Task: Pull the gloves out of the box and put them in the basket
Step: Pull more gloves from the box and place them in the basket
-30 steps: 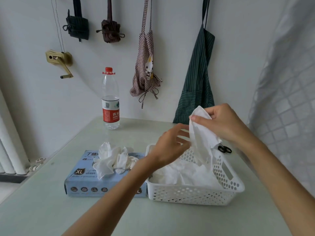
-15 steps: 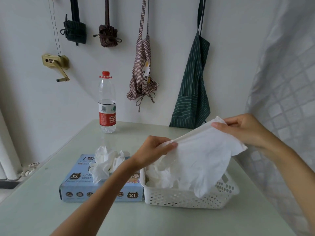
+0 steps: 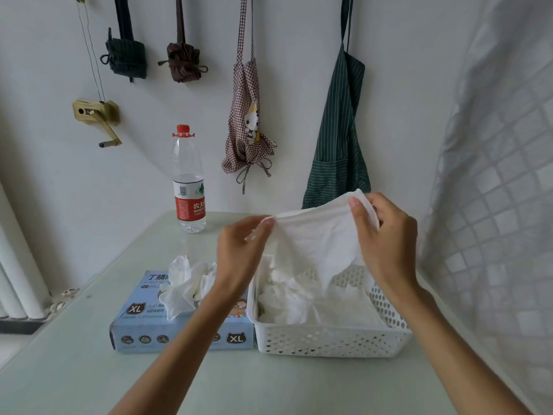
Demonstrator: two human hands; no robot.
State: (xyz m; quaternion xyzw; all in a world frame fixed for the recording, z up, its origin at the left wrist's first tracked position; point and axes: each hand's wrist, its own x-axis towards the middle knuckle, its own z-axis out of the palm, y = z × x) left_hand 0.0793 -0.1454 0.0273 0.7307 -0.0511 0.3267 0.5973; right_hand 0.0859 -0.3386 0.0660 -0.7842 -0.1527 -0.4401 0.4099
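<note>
glove [image 3: 314,238]: stretched between both hands, hanging over basket [image 3: 329,339] | left hand [image 3: 239,253] pinches left edge | right hand [image 3: 383,235] grips right edge, raised

Your left hand [image 3: 236,256] and right hand [image 3: 386,235] pinch the top edge of one white glove [image 3: 314,241], stretched between them above the basket [image 3: 329,339]. The glove's lower part hangs into the basket, onto the white gloves in the basket [image 3: 293,307]. The blue XL box [image 3: 137,324] sits just left of the basket on the counter [image 3: 269,384], crumpled gloves [image 3: 182,283] poking from its opening. Water bottle [image 3: 188,181] stands behind, near the wall.
</note>
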